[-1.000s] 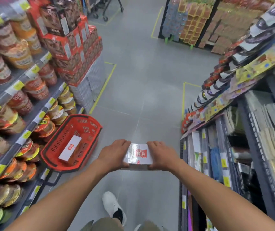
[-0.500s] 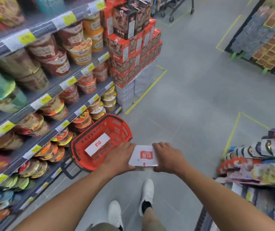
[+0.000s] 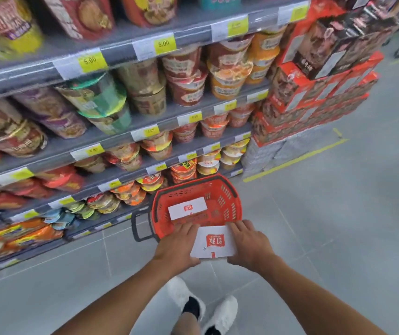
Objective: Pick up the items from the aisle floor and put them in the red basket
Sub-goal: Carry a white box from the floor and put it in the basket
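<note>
Box (image 3: 215,243) gripped: left hand (image 3: 178,247), right hand (image 3: 249,246)

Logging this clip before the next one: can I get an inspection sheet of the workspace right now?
Surface: grey tiled floor, yellow tape line.
Job's things: red basket on the floor by the shelves, white box inside; second white box held at its near rim.
Clutter: nothing seen.
Hands: left hand and right hand grip the second white box's ends.
Cables: nothing seen.
Surroundings: noodle cups on the shelves, stacked red cartons.
</note>
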Demonstrator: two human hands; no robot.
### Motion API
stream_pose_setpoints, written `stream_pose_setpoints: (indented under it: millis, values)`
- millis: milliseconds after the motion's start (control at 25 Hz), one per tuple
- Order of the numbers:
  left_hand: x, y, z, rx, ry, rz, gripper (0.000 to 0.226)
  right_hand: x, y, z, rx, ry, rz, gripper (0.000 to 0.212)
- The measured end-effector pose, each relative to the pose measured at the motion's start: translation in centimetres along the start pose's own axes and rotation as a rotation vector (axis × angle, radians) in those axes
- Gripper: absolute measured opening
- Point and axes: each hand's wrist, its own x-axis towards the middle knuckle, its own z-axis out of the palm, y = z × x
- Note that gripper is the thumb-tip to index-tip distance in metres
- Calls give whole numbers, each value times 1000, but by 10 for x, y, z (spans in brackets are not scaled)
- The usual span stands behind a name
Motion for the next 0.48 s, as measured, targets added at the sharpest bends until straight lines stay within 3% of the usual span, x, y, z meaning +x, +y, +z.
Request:
stream_pose_setpoints:
  millis: [280, 480]
  values:
    - [47, -58, 6, -46, 51, -127, 92, 96, -15, -1, -35, 3, -106, 104]
    - [86, -86, 49, -54, 28, -225, 88, 155, -9, 32, -32, -62, -153, 99]
